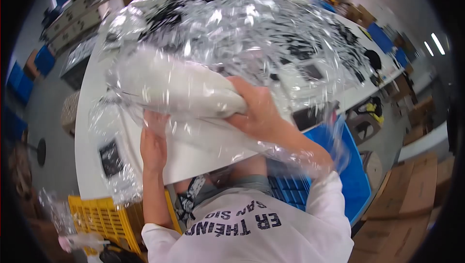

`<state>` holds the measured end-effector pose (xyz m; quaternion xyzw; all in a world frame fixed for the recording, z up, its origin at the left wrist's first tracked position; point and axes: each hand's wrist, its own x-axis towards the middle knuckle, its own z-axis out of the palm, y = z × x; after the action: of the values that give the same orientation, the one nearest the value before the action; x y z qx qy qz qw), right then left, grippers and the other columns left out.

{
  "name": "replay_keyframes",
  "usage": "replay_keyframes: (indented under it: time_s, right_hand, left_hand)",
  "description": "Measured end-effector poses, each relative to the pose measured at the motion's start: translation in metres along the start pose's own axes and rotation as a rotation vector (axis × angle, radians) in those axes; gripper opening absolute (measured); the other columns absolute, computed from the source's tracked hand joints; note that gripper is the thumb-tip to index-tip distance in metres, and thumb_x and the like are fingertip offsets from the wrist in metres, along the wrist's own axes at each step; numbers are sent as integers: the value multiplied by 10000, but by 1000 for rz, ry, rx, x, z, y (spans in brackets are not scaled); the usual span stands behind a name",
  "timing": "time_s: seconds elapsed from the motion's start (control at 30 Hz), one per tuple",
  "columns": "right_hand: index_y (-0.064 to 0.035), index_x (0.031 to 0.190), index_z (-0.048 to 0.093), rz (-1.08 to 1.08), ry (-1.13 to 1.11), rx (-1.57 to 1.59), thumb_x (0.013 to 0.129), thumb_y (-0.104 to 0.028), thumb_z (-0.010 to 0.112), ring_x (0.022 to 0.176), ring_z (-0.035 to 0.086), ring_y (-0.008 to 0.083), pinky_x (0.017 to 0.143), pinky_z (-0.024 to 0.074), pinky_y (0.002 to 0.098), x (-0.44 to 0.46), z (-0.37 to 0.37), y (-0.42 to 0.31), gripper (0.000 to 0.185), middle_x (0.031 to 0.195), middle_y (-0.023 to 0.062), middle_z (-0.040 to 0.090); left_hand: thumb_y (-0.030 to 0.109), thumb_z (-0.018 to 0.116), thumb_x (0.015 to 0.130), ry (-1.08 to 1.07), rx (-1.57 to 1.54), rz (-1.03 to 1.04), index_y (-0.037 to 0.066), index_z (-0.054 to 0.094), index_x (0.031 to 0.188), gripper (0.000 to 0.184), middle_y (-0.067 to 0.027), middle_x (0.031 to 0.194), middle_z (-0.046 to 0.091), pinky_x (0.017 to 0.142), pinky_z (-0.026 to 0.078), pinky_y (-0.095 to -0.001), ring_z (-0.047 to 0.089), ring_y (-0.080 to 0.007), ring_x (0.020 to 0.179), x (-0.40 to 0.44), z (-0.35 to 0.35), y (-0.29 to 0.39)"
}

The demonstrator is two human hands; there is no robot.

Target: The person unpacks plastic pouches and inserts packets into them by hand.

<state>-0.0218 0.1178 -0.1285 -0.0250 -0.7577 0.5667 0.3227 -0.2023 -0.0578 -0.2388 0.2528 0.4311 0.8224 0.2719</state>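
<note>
Right fingers [240, 88] clutch the white film-wrapped bundle [186, 86] at its four-o'clock end; left fingers [154, 121] sit at seven o'clock, grip unclear; best gather slack clear film [286, 154] smoothly

a white table [189, 161] bears a broad heap of clear packets [232, 26] and a dark-patched plastic bag [112, 159].

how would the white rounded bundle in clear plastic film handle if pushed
The white rounded bundle probably gives: its end looks creased beside the right hand. The clear plastic film seems floppy and slippery, given its glossy wrinkles.
</note>
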Motion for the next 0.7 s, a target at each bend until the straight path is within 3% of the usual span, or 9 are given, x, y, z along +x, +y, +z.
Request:
replay_keyframes:
  time_s: [0.07, 0.1, 0.2, 0.3, 0.4, 0.43, 0.57, 0.67, 0.7]
  right_hand:
    - [12, 1223, 500, 44, 69, 167, 821, 1, 630, 933, 630, 284, 788, 542, 396, 0, -4, 4, 423, 1101, 185, 600]
    - [13, 1223, 499, 63, 98, 245, 820, 3, 631, 932, 632, 284, 788, 543, 396, -1, -4, 6, 424, 1099, 186, 602]
    - [16, 1222, 498, 91, 184, 419, 817, 7, 634, 927, 636, 286, 785, 547, 398, -3, -7, 12, 428, 1091, 186, 606]
    - [19, 1222, 496, 101, 251, 527, 814, 11, 637, 922, 640, 288, 783, 551, 400, -9, -8, 17, 432, 1084, 186, 610]
    - [21, 1221, 495, 98, 323, 606, 810, 16, 640, 917, 644, 289, 781, 555, 401, -14, -15, 18, 436, 1077, 187, 614]
    - [22, 1221, 494, 96, 351, 629, 809, 17, 641, 915, 645, 290, 780, 556, 402, -16, -18, 18, 437, 1074, 187, 616]
    - [25, 1220, 492, 66, 473, 693, 805, 23, 645, 908, 650, 292, 777, 562, 404, -16, -45, 16, 443, 1065, 188, 621]
    - [28, 1219, 490, 40, 574, 711, 801, 27, 648, 903, 654, 294, 774, 566, 406, -18, -76, 13, 447, 1058, 188, 625]
    - [29, 1219, 490, 31, 597, 710, 800, 29, 649, 901, 656, 294, 773, 567, 407, -19, -86, 10, 448, 1055, 188, 627]
  left_hand:
    - [298, 393, 1009, -301, -87, 26, -47, 257, 1431, 562, -111, 1429, 380, 1021, 327, -310, 397, -176, 1266, 12, 29, -4]
    - [228, 495, 989, -211, 74, 43, -12, 503, 1239, 347, -3, 1074, 570, 762, 409, -217, 479, -61, 806, 7, 42, 2]
    - [187, 534, 972, -146, 275, 158, -15, 576, 1125, 256, -12, 947, 608, 707, 393, -195, 482, -49, 759, 8, 52, 2]
    - [151, 556, 956, 0, 310, 191, -32, 622, 1033, 209, -24, 794, 615, 672, 452, -214, 547, -77, 715, 5, 45, -8]
    - [139, 523, 972, 134, 212, 171, -19, 613, 985, 183, -34, 758, 616, 584, 452, -213, 542, -87, 639, -4, 61, -1]
    - [162, 513, 979, 141, 199, 194, 8, 600, 950, 179, -26, 720, 594, 498, 401, -181, 500, -60, 577, -2, 51, -7]
    - [201, 521, 976, 381, 119, 209, 49, 580, 945, 166, 28, 705, 521, 419, 270, -149, 376, 1, 519, -6, 3, -13]
    - [230, 517, 977, 602, 163, 241, 41, 569, 1012, 199, 55, 601, 395, 450, 263, -153, 339, -4, 512, -17, -35, 22]
    - [225, 516, 974, 667, 234, 302, 43, 573, 1026, 198, 19, 698, 488, 459, 300, -166, 388, -28, 541, -21, -57, 34]
